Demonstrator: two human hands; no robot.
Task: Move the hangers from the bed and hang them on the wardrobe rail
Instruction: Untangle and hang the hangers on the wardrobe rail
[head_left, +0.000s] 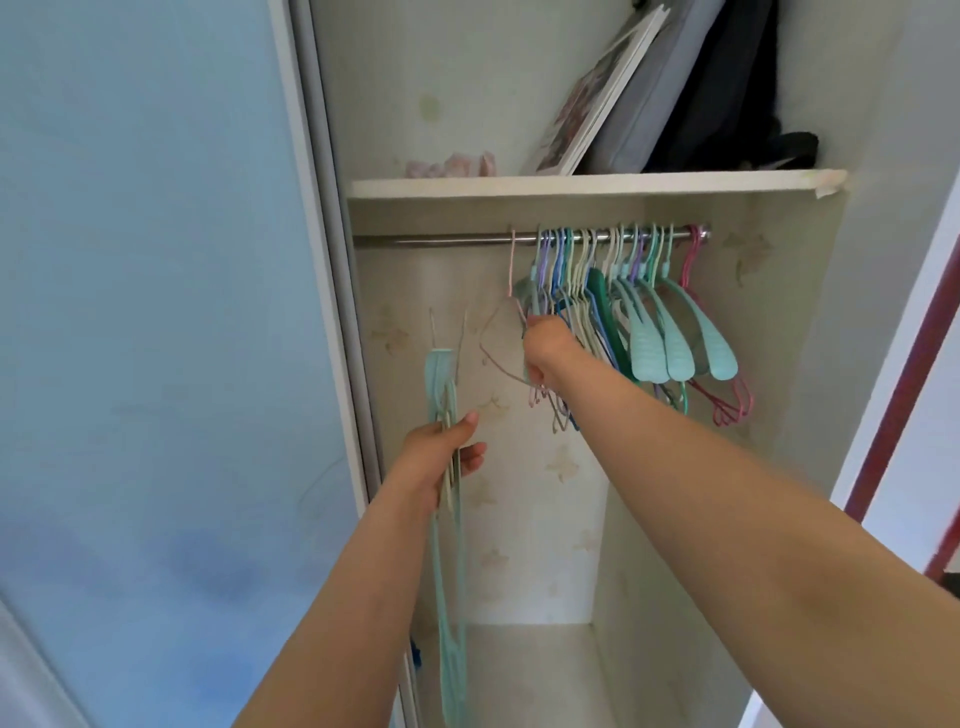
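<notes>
A steel wardrobe rail (447, 240) runs under a shelf. Several pastel hangers (660, 332) hang bunched on its right half. A thin pink hanger (512, 265) hooks on the rail just left of the bunch. My right hand (545, 348) reaches up into the bunch and grips that pink hanger's lower part. My left hand (441, 457), lower and to the left, holds a small bundle of hangers (440, 384), mint green and cream, upright with their hooks pointing up below the rail.
The shelf (597, 184) above the rail carries a picture frame (597, 88), grey and dark bags. A blue sliding door (156, 312) stands at the left. The wardrobe's back wall (519, 519) is pale with faded flower marks. A red post (904, 364) rises at the right edge.
</notes>
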